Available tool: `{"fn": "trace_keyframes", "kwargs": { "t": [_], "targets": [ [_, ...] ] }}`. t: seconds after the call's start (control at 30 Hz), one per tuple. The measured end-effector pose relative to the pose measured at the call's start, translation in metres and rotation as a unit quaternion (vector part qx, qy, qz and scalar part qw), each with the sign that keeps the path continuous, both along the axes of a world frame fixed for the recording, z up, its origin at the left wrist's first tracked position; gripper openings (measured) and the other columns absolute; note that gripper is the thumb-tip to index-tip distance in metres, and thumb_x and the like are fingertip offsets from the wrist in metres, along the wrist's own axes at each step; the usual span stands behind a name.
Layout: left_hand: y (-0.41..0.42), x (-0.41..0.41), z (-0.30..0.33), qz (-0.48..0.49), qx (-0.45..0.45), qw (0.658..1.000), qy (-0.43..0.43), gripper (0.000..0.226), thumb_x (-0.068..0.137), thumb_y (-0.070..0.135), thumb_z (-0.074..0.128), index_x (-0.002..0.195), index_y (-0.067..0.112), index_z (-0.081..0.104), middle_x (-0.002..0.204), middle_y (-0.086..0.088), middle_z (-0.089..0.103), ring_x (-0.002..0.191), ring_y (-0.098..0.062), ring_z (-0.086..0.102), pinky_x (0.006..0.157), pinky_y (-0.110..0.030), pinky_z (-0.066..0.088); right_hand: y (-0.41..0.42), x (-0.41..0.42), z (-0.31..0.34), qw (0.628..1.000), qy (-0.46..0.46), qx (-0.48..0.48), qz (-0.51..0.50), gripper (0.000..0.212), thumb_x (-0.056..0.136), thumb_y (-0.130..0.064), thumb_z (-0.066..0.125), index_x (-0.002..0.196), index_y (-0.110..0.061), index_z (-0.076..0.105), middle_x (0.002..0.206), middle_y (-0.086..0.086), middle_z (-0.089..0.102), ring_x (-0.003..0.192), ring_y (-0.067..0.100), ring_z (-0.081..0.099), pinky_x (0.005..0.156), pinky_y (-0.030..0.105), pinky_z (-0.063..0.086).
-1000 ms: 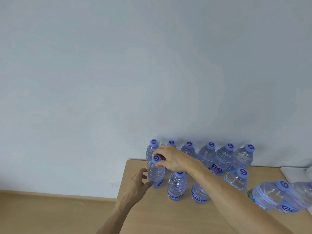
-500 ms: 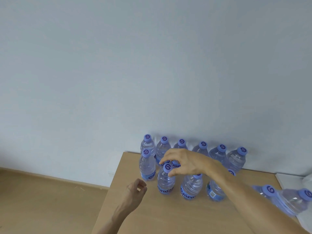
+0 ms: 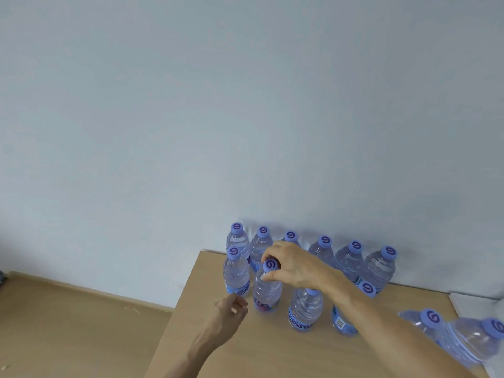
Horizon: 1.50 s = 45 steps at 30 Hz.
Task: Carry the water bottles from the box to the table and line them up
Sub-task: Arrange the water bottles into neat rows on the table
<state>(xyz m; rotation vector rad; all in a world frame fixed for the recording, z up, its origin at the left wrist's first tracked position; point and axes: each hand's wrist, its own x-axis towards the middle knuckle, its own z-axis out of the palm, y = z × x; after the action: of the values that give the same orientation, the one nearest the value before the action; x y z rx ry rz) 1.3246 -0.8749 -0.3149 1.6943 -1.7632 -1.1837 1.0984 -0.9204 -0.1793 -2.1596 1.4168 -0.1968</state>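
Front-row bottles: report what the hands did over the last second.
The right hand let go of the leftmost front bottle and shifted right, now pinching the cap of the second front bottle. The left hand drew back from the leftmost bottle and hangs loosely curled, holding nothing. The back row against the wall stayed put.

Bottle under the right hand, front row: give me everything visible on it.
The bottle is clear ribbed plastic, apparently full of water, with a purple cap bearing a darker swirl and a blue label low on its body, partly pinkish. It stands upright on the wooden table, second from the left in the front row. The right hand pinches its neck just below the cap. The left hand hovers nearby, not touching.
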Motion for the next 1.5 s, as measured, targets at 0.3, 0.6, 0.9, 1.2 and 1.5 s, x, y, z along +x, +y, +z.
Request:
{"fn": "trace_keyframes", "kwargs": {
  "t": [0.3,0.6,0.9,1.2,1.5],
  "targets": [
    [-0.009,-0.017,0.005,-0.039,-0.012,0.999,0.011,0.019,0.091,0.012,0.061,0.083,0.03,0.06,0.082,0.011,0.064,0.065,-0.005,0.06,0.061,-0.014,0.047,0.003,0.008,-0.009,0.997,-0.015,-0.018,-0.072,0.035,0.082,-0.05,0.069,0.095,-0.024,0.049,0.098,-0.011,0.048,0.08,0.008,0.048,0.064,0.023,0.038],
    [-0.013,-0.018,0.001,-0.064,-0.016,0.998,0.01,0.021,0.089,0.012,0.063,0.082,0.032,0.06,0.082,0.015,0.065,0.064,0.005,0.06,0.063,-0.013,0.047,-0.005,0.004,0.004,0.997,0.058,0.049,0.026,0.03,0.092,-0.028,0.064,0.12,-0.034,0.055,0.11,0.003,0.061,0.093,0.024,0.06,0.084,0.046,0.053],
    [-0.015,-0.007,-0.006,-0.073,0.007,0.997,-0.018,0.018,0.088,0.018,0.064,0.08,0.034,0.06,0.078,0.012,0.066,0.06,0.004,0.059,0.063,-0.018,0.051,-0.009,0.013,-0.006,0.997,0.031,0.0,-0.067,0.027,0.086,-0.044,0.069,0.097,-0.023,0.055,0.077,-0.005,0.049,0.064,0.01,0.046,0.056,0.028,0.036],
    [-0.021,-0.005,-0.009,-0.075,-0.006,0.995,-0.065,0.029,0.094,0.025,0.061,0.121,0.014,0.059,0.111,0.004,0.059,0.086,-0.01,0.058,0.07,-0.008,0.042,-0.012,0.025,-0.01,0.994,0.001,0.005,-0.107,0.033,0.086,-0.044,0.069,0.103,-0.017,0.058,0.083,0.005,0.055,0.067,0.018,0.051,0.062,0.033,0.044],
    [-0.026,0.007,-0.006,-0.083,-0.021,0.992,-0.091,0.026,0.095,0.018,0.06,0.119,0.009,0.063,0.115,-0.004,0.065,0.093,-0.015,0.061,0.078,-0.013,0.044,-0.011,0.03,-0.011,0.994,-0.01,-0.005,-0.113,0.032,0.086,-0.043,0.07,0.1,-0.016,0.059,0.078,0.003,0.054,0.069,0.021,0.053,0.066,0.035,0.045]
  ]
}}
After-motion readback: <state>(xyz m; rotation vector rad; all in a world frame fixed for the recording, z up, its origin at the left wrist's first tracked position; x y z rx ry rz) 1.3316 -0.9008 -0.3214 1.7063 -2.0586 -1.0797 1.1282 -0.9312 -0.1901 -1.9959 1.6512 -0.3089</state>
